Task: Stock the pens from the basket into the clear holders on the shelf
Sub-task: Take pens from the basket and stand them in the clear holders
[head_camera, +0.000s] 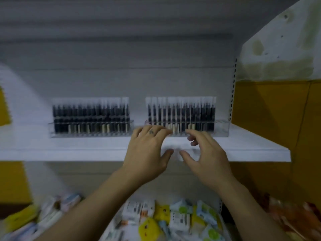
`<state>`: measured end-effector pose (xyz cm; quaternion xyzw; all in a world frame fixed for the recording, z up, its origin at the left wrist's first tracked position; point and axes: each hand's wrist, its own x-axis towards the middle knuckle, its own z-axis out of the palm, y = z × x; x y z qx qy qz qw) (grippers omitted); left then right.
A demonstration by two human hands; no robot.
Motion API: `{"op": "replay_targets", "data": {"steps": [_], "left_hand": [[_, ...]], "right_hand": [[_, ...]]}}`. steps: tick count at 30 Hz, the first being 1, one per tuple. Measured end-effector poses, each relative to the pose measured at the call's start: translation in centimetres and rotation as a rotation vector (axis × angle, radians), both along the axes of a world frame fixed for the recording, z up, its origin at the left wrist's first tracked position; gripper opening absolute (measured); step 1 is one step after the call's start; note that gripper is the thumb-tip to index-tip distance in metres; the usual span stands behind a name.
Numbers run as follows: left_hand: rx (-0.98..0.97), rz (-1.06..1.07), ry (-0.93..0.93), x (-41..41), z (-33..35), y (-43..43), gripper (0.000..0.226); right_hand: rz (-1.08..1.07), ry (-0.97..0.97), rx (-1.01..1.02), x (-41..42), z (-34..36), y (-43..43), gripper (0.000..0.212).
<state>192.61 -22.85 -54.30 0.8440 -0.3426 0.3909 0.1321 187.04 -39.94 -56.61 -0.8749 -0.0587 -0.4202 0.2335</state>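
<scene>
A clear holder (91, 132) full of dark pens (90, 117) stands up and to the left of the left hand (147, 150). That hand is open and holds nothing, its fingertips at the front of a second holder (220, 130). Just beside it, the right hand (206, 153) has loosely bent fingers and holds nothing. Small packets (180, 221) lie below both hands.

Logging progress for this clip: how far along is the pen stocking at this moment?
Mostly done: the left holder and right holder on the shelf both stand packed with pens. In hand: no pen; the left hand and right hand are empty at the right holder's front. Left: a few slots at its right end look empty; no basket of pens shows.
</scene>
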Motion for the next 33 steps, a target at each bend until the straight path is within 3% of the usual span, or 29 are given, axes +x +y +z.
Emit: {"op": "replay_targets", "data": {"steps": [3, 9, 17, 22, 33], "left_hand": [[0.008, 0.03, 0.048, -1.1, -2.9, 3.5, 0.047], [0.037, 0.08, 0.261, -2.8, -10.2, 8.2, 0.049], [0.081, 0.199, 0.673, -2.9, -22.5, 11.0, 0.051], [0.098, 0.17, 0.998, -1.9, -29.6, 11.9, 0.051], [-0.134, 0.243, 1.525, 0.5, -40.0, 12.6, 0.052]], "right_hand": [[0.054, 0.051, -0.003, -0.6, -3.2, 3.0, 0.051], [0.118, 0.351, 0.026, -0.7, -11.0, 8.2, 0.06], [0.145, 0.828, -0.012, 0.0, -22.5, 11.3, 0.067], [0.143, 1.048, -0.024, 0.9, -29.0, 11.5, 0.069], [0.218, 1.566, -0.051, 1.2, -42.4, 14.8, 0.034]]}}
